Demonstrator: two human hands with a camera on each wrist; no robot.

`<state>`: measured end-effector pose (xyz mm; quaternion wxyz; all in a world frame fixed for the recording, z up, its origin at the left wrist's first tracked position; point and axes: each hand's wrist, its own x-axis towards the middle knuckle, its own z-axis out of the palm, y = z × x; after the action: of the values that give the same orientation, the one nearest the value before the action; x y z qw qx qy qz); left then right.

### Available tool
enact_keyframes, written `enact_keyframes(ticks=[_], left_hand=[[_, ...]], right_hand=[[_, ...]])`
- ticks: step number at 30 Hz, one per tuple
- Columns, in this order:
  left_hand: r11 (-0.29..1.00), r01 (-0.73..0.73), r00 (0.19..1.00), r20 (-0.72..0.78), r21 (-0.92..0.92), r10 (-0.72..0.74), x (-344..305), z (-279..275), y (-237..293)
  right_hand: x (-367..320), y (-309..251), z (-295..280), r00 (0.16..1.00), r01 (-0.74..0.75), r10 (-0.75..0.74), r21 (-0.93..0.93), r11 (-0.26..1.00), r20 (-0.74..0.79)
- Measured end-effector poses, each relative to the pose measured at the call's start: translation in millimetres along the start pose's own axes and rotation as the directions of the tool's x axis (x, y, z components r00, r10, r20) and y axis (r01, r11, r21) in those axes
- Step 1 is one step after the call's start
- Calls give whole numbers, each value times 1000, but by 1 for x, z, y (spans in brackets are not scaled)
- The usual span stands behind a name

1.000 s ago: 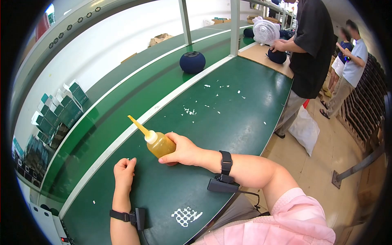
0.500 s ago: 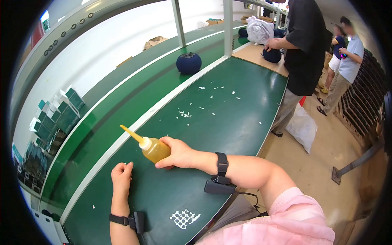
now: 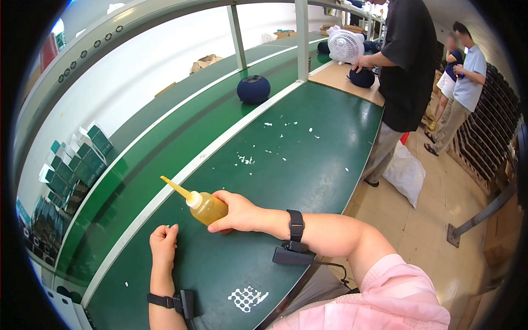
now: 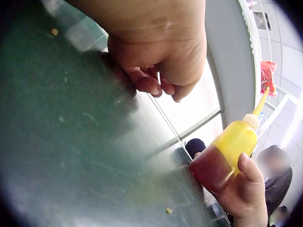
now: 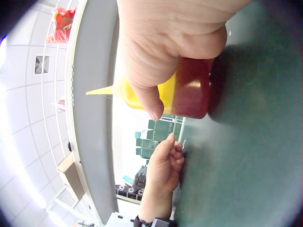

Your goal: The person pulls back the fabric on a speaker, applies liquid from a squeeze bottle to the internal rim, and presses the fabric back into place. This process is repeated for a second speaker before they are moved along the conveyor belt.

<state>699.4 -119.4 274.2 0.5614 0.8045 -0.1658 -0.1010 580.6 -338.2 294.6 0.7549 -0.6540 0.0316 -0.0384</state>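
Observation:
My right hand (image 3: 237,212) grips a squeeze bottle (image 3: 209,208) around its body, thumb on the near side. Its long yellow nozzle tilts up to the left, and brownish-red liquid fills the lower part in the left wrist view. The bottle's base is close over the green table (image 3: 308,181). To the left, my left hand (image 3: 163,245) rests at the table with fingers curled, pinching a tiny white piece (image 3: 169,226) between thumb and forefinger; its shape is mostly hidden by the fingers.
A perforated white sheet scrap (image 3: 247,298) and scattered white bits (image 3: 246,160) lie on the table. Beyond the pale rail, a dark blue round speaker (image 3: 253,89) sits on the green belt. Green boxes (image 3: 82,151) stand far left. Another person (image 3: 407,71) works at the right end.
The view has shifted slightly, and the bottle in my right hand sits a little further left and lower. Both hands keep their hold. The other person's hand on the round speaker has moved.

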Motion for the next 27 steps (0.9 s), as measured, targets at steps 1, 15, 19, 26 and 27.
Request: enact_keyframes(ticks=[1, 15, 19, 26, 27], left_hand=[[1000, 1, 1000, -2, 1, -1, -1, 0, 0], [1000, -6, 1000, 14, 17, 5, -1, 0, 1], [1000, -3, 1000, 15, 7, 3, -1, 0, 0], [1000, -13, 1000, 0, -9, 13, 0, 1, -2], [1000, -17, 1000, -2, -10, 17, 0, 1, -2]], right_hand=[[0, -1, 0, 1000, 0, 0, 1, 1000, 2], [2, 3, -1, 1000, -5, 5, 15, 1000, 20], [0, 1, -1, 1000, -5, 5, 9, 1000, 20], [-1, -4, -3, 997, -57, 58, -24, 998, 49], [-1, -4, -3, 997, -62, 63, -27, 998, 54]])
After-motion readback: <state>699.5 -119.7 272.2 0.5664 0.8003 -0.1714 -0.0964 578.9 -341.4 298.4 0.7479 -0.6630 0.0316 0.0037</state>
